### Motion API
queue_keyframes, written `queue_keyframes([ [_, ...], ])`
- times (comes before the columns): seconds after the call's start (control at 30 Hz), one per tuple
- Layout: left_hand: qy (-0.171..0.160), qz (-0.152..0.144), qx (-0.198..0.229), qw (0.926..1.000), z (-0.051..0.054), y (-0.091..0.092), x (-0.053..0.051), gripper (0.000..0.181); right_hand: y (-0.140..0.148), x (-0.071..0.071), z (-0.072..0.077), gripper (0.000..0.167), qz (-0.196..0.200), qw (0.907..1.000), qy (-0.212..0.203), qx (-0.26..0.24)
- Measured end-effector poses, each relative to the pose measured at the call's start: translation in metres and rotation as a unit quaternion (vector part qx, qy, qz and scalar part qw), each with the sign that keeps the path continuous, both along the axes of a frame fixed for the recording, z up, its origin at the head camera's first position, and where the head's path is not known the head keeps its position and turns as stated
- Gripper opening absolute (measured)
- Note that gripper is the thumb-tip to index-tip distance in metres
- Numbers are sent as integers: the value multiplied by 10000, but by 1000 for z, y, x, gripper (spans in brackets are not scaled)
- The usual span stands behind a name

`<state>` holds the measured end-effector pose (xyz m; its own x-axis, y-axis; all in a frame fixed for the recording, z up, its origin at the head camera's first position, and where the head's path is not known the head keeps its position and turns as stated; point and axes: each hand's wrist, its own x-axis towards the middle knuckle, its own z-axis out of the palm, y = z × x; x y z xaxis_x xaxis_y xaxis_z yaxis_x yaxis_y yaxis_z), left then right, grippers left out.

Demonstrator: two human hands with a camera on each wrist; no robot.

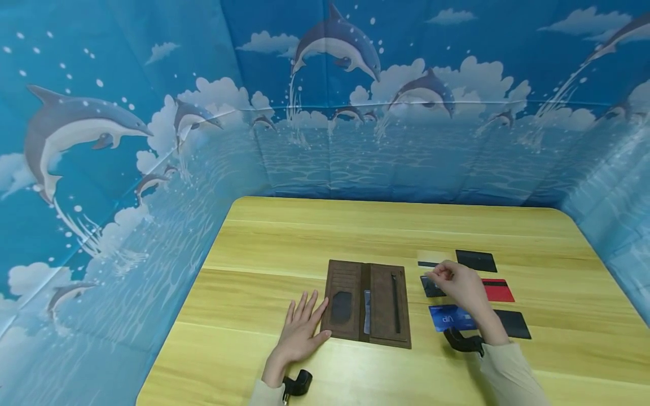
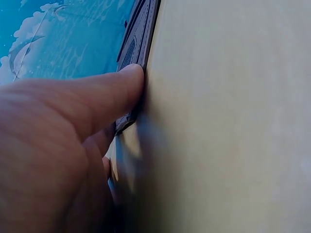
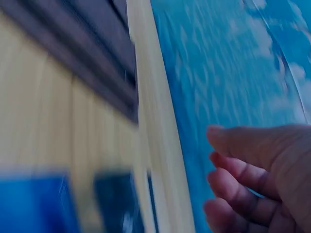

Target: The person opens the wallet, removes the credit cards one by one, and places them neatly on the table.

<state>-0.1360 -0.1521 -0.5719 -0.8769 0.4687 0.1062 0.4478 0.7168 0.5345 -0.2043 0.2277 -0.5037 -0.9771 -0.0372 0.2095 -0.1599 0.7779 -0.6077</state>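
A brown long wallet (image 1: pixel 383 304) lies unfolded on the table, a blue card (image 1: pixel 367 313) showing in its middle pocket. My left hand (image 1: pixel 302 332) is spread flat at the wallet's left side, fingertips and thumb touching its edge; the left wrist view has the thumb (image 2: pixel 109 94) against the brown edge. Over the loose cards hovers my right hand (image 1: pixel 462 285), fingers loosely bent. In the right wrist view those fingers (image 3: pixel 233 189) hold nothing. Around it are a dark card (image 1: pixel 429 287), a red card (image 1: pixel 500 290) and a blue VIP card (image 1: pixel 449 319).
A pale card (image 1: pixel 431 256) with a dark stripe and a black card (image 1: pixel 476 261) lie farther back. Another black card (image 1: pixel 514 324) is at the lower right. A dolphin-print curtain (image 1: pixel 325 158) hangs behind the wooden table (image 1: pixel 254 248). Both wrists wear black camera mounts.
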Motion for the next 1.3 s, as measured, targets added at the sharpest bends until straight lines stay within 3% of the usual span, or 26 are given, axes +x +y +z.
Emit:
queue_keyframes([
  [0.13, -116, 65, -83, 9999, 0, 0, -1, 65, -30, -23, 5, 17, 1130, 9929, -339, 165],
  [0.3, -307, 136, -177, 9993, 1, 1, -1, 66, -65, -43, 4, 17, 2307, 9694, -747, 392],
  [0.5, -260, 150, -127, 9995, -2, 2, 0, 66, -90, -51, -6, 25, 3092, 9436, -1012, 614],
  [0.6, -234, 145, -170, 9995, -2, 1, 1, 67, -99, -52, -8, 29, 3254, 9355, -1138, 779],
  [0.8, -125, 124, -54, 9998, 2, 0, 1, 66, -111, -56, -3, 35, 3195, 9287, -1377, 1281],
  [1.07, -182, 83, 62, 9998, 6, 1, 1, 65, -118, -60, 2, 34, 3306, 9140, -1647, 1682],
  [1.3, -227, 158, -68, 9996, 5, 1, 1, 66, -124, -60, 1, 33, 3160, 9095, -1784, 2027],
])
